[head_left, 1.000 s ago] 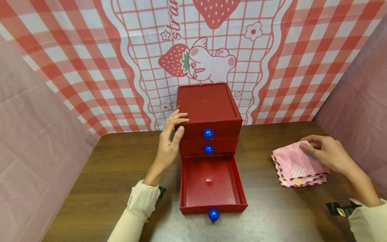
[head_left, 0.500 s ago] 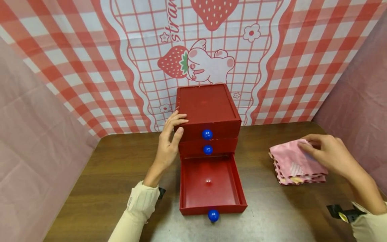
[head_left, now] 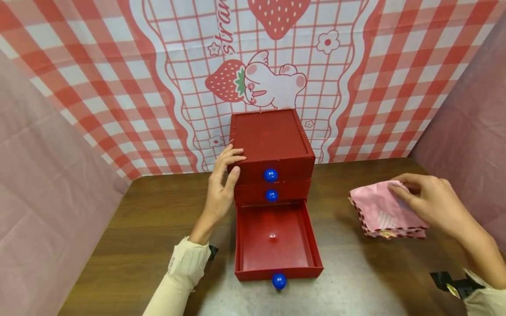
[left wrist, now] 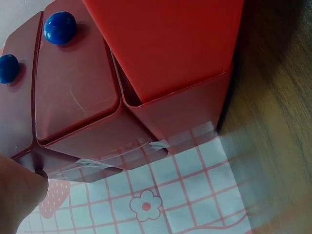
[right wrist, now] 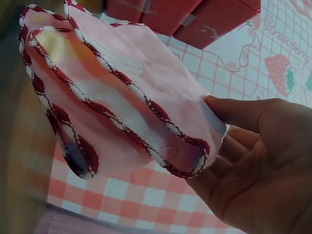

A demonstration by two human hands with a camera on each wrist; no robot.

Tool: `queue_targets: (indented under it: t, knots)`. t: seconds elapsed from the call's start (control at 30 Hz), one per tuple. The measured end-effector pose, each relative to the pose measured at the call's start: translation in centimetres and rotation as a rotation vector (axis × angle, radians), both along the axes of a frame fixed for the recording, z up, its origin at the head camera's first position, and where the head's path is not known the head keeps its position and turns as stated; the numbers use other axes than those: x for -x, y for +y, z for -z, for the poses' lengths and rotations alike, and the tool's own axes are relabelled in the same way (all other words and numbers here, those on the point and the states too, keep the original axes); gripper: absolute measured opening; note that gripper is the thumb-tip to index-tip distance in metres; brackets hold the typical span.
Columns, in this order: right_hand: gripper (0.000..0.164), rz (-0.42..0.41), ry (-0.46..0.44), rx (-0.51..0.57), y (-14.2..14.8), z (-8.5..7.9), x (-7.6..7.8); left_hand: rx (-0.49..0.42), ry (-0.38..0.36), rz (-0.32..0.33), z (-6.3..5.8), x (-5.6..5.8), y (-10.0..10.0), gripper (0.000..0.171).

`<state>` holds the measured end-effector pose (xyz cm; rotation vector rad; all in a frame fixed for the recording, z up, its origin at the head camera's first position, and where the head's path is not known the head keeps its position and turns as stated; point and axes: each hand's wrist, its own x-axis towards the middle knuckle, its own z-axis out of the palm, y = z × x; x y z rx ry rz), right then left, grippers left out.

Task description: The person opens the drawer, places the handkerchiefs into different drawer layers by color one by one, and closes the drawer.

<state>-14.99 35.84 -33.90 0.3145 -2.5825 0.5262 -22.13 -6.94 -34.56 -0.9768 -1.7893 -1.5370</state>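
Observation:
A red drawer unit [head_left: 270, 136] with blue ball knobs stands against the back cloth. Its bottom drawer [head_left: 272, 254] is pulled out with nothing inside; the upper two are closed. My left hand [head_left: 218, 195] rests on the unit's upper left front corner, fingers extended over the edge. In the left wrist view only part of that hand [left wrist: 19, 192] shows. Off to the right, my right hand [head_left: 431, 202] pinches a folded pink towel [head_left: 381, 204] by its right side, thumb on top. The right wrist view shows the towel's [right wrist: 161, 68] layered red-and-white stitched edges, lifted off the table.
The brown wooden table [head_left: 158, 219] carries the unit. A checked strawberry-print cloth [head_left: 189, 44] hangs behind it. Pink cloth walls [head_left: 466, 114] close in both sides.
My right hand has lifted the pink towel slightly and shifted it a little to the left. The left hand stays on the drawer unit.

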Motion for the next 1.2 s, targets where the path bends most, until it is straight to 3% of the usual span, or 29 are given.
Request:
queue_targets:
  t: [0.1,0.4,0.93,1.2]
  knots:
    - [0.004,0.008,0.027,-0.005,-0.4,-0.3,-0.2,-0.008,0.005,0.000,0.3,0.3,0.0,0.024]
    - [0.004,-0.013,0.103,-0.019,-1.3,-1.3,-0.9,0.002,0.015,-0.033,2.9,2.6,-0.3,0.036]
    - [0.005,-0.047,0.158,0.005,-2.6,-2.3,-2.2,-0.021,0.040,-0.018,3.0,2.7,-0.1,0.029]
    - [0.010,-0.051,0.191,0.019,-3.7,-2.9,-2.8,-0.012,0.027,-0.037,3.1,2.6,-0.1,0.036]
